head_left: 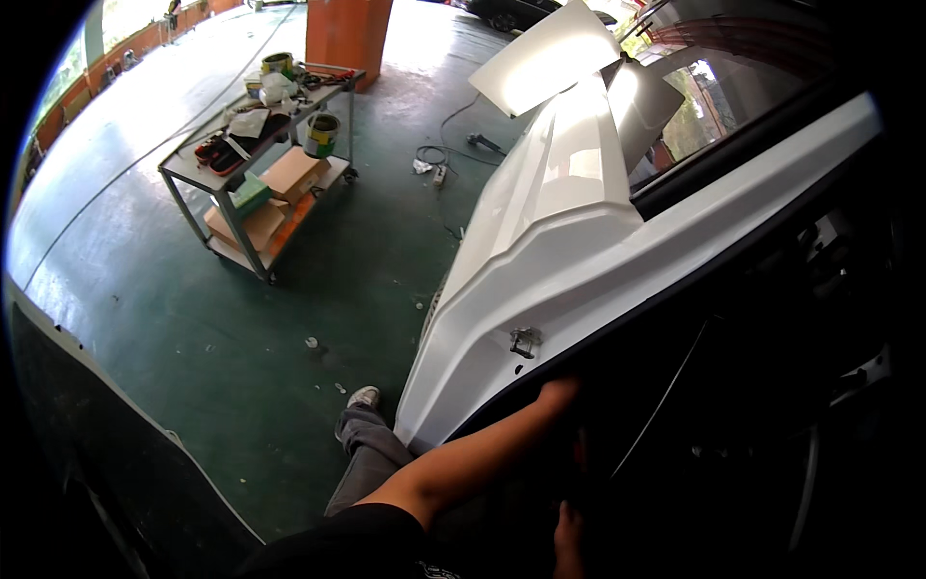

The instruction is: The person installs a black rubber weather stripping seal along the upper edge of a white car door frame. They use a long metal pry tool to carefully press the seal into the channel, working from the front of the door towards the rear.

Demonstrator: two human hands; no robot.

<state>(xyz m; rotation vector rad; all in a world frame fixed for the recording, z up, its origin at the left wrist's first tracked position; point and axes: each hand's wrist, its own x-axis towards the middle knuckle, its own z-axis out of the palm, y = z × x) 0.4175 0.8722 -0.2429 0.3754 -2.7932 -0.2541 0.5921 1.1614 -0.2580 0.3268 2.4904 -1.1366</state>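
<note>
My left arm reaches across the white car body's door-opening edge (579, 280) into the dark interior. Only the lit wrist end of my left hand (558, 394) shows; shadow hides its fingers. Lower down, my right hand (569, 531) is in the same dark space, dimly lit along one side. Its fingers, and whatever it may hold, cannot be made out. A metal door striker (524, 341) sits on the white frame just above my left wrist. A thin pale line (661, 400) runs slanting through the dark to the right of my hands.
A wheeled metal cart (217, 179) with tools, cans and cardboard boxes stands at the far left. A cable and a power tool (482, 143) lie on the green floor (318, 261). A dark panel edge (106, 386) curves along the left. A lit white panel (550, 58) stands at the back.
</note>
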